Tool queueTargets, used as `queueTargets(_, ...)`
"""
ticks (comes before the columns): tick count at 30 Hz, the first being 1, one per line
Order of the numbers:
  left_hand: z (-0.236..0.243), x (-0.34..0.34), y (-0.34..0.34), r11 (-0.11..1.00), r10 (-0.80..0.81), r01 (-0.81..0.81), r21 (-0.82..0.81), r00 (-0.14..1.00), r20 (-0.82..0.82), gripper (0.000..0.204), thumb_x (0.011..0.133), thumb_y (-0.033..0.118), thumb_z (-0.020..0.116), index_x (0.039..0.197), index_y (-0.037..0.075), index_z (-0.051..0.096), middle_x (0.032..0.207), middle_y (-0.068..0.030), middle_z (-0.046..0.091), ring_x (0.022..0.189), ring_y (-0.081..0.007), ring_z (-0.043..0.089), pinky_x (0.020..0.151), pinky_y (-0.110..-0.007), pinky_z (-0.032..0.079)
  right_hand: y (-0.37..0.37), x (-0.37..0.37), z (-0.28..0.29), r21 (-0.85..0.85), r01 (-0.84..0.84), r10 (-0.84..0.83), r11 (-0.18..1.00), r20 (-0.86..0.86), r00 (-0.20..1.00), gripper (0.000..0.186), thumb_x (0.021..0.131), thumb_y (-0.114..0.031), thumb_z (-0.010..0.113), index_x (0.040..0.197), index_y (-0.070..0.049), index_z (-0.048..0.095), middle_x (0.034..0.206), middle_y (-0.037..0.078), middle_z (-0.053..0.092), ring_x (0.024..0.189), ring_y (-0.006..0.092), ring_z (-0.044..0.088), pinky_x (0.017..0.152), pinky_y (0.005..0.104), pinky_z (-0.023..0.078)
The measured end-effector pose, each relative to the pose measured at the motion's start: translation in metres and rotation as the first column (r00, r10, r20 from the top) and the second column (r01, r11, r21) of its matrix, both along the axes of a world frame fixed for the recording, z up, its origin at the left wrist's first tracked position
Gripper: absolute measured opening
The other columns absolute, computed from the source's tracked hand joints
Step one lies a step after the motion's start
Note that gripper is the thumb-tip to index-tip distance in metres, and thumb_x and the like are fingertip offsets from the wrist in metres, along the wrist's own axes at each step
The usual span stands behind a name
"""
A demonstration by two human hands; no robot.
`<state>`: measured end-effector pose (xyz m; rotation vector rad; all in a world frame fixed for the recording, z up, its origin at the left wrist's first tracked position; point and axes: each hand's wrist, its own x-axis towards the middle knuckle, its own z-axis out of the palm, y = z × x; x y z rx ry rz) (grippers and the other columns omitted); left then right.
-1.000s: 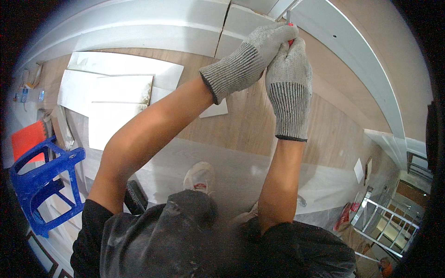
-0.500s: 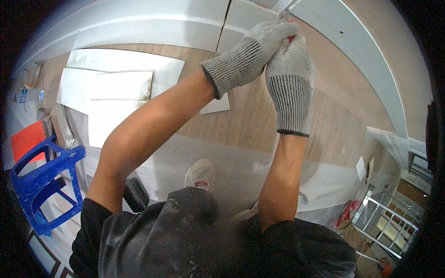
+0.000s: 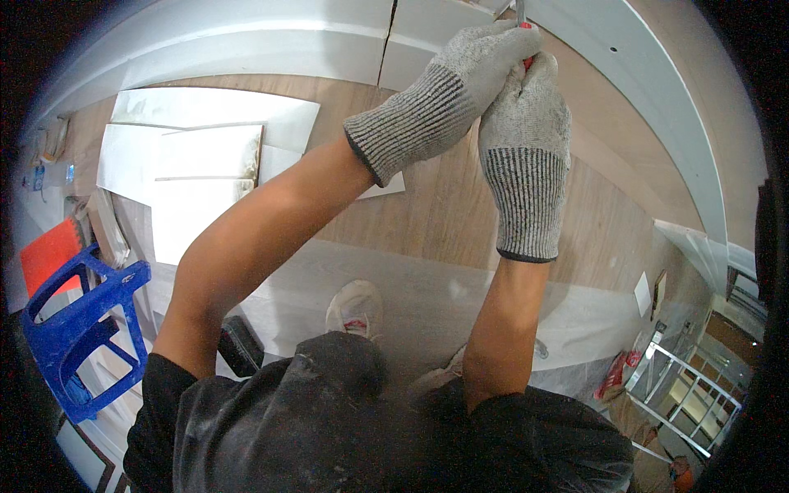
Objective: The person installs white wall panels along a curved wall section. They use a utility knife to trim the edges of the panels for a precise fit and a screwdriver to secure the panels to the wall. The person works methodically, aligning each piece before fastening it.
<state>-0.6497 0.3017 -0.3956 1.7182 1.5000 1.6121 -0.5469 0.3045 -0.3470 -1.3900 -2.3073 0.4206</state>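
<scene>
Both my hands wear grey knit gloves with striped cuffs and meet at the top of the view. My left hand [image 3: 481, 70] is closed around the red handle of what looks like a screwdriver [image 3: 527, 62]. Its metal shaft points up toward the white trim. Pressed against the left from below, my right hand [image 3: 526, 111] is also closed on the handle, most of which the gloves hide. Beyond the fingers runs a white panel edge [image 3: 588, 37] with a small dark hole. The tool's tip lies close to the top edge and cannot be made out.
White boards [image 3: 209, 152] lie stacked on the wood-look floor at left. A blue plastic stool [image 3: 90, 316] stands left of me, near a red-orange sheet [image 3: 51, 253]. A metal ladder-like frame [image 3: 686, 394] is at far right. My shoe [image 3: 355, 308] is below.
Both hands have shifted slightly to the right, and my right wrist sits a little lower. More of the metal shaft shows above the handle. The grip stays closed.
</scene>
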Motion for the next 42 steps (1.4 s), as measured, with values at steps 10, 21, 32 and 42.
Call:
queueTargets(10,0.029,-0.008,-0.006,0.898,-0.062,0.369,-0.240,0.645,0.761,0.031,0.103,0.026,0.054,0.126,0.006,0.061,0.115,-0.0135,0.064,0.107,-0.0226,0.062,0.095,-0.037,0.051,0.000,-0.005,0.001,-0.005,0.021,-0.021,1.000,0.020,1.000,0.046,0.106,-0.040,0.048,0.124,0.002,0.054,0.103,0.029,0.070,0.100,0.0467,0.069,0.085,0.0529,0.055)
queueTargets(21,-0.008,-0.011,0.000,0.985,-0.051,0.097,-0.145,0.956,0.289,0.033,0.104,0.029,0.052,0.121,0.004,0.065,0.109,-0.0147,0.069,0.102,-0.0234,0.068,0.091,-0.037,0.055,0.004,-0.011,-0.004,-0.054,-0.011,0.006,0.998,-0.100,0.995,0.046,0.106,-0.037,0.049,0.124,0.004,0.058,0.108,0.029,0.070,0.104,0.0452,0.069,0.087,0.0511,0.055)
queueTargets(32,-0.046,-0.001,-0.024,0.949,-0.037,0.159,-0.270,0.912,0.409,0.035,0.101,0.038,0.063,0.110,0.005,0.069,0.101,-0.0067,0.070,0.091,-0.0145,0.068,0.085,-0.031,0.055,-0.006,0.010,-0.052,-0.172,-0.059,0.047,0.983,-0.073,0.996,0.031,0.106,-0.027,0.051,0.119,0.001,0.056,0.096,0.026,0.068,0.091,0.0426,0.070,0.074,0.0471,0.056)
queueTargets(42,0.012,-0.002,-0.001,0.953,-0.036,0.184,-0.241,0.858,0.512,0.030,0.104,0.028,0.050,0.110,0.002,0.063,0.102,-0.0136,0.066,0.095,-0.0232,0.067,0.086,-0.037,0.054,0.007,0.001,-0.001,0.028,-0.048,0.050,0.998,-0.058,0.997,0.039,0.106,-0.035,0.050,0.119,0.002,0.053,0.095,0.028,0.071,0.093,0.0451,0.071,0.078,0.0518,0.056)
